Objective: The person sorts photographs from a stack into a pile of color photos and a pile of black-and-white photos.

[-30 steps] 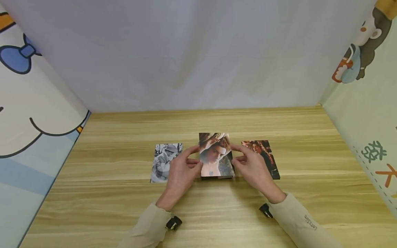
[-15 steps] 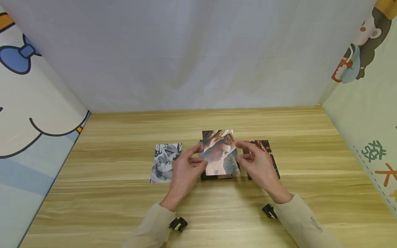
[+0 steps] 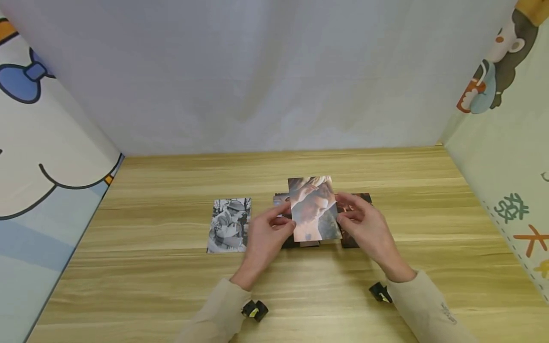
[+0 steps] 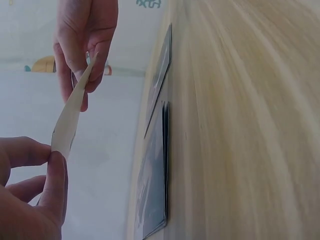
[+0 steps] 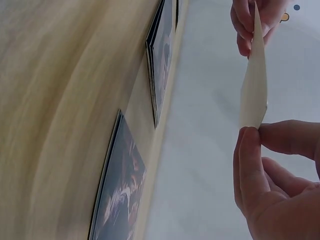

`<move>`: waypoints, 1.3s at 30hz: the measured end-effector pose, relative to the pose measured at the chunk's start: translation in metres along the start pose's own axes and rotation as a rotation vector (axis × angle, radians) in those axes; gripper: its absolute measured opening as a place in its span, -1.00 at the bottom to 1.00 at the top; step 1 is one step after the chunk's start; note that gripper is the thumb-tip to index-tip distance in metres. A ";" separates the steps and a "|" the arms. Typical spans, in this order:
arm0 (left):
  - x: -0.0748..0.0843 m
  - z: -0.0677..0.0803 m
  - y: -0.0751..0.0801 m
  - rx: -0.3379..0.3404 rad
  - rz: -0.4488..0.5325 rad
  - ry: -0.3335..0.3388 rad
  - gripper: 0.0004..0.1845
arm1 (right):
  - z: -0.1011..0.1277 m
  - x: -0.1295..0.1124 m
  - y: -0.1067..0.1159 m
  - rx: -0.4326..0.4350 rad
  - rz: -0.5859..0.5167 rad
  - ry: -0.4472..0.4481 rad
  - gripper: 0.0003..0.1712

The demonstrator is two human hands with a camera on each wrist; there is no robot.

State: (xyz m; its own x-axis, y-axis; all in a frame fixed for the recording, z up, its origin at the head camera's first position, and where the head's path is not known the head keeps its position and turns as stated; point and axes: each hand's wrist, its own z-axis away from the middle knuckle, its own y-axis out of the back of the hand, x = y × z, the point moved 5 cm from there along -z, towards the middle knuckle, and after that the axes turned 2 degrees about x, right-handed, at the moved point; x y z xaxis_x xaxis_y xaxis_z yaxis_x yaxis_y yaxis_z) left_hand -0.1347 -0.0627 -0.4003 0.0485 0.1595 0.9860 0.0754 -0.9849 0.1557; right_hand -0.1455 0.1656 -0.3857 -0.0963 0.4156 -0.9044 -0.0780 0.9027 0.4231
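Photo point(image 3: 315, 209) in L hand point(image 3: 266, 238) and R hand point(image 3: 372, 234), a pinch at each long edge, thumb vs fingers; hangs tilted above tbl point(image 3: 171, 286), printed side showing in head view. Partly hides, there, layered stack point(image 5: 162, 62) lying flat below. On same tbl: b&w photo point(image 3: 228, 226) to L, apart from stack, plus dark reddish photo point(image 5: 120, 195) to R, partly behind R hand.
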 end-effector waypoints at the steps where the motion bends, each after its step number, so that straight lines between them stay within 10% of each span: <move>1: 0.000 0.000 -0.001 0.000 0.001 0.004 -0.51 | 0.000 0.000 0.001 0.002 0.001 -0.003 -0.45; 39: -0.007 -0.006 -0.059 -0.044 0.068 0.023 -0.53 | 0.009 0.027 0.046 0.018 0.076 -0.119 -0.45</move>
State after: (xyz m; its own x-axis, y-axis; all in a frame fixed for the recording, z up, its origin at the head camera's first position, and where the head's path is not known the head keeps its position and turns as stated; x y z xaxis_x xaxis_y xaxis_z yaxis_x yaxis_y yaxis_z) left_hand -0.1456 -0.0064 -0.4157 0.0286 0.0914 0.9954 0.0292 -0.9955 0.0906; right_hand -0.1427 0.2191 -0.3907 0.0169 0.4921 -0.8704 -0.0572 0.8696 0.4905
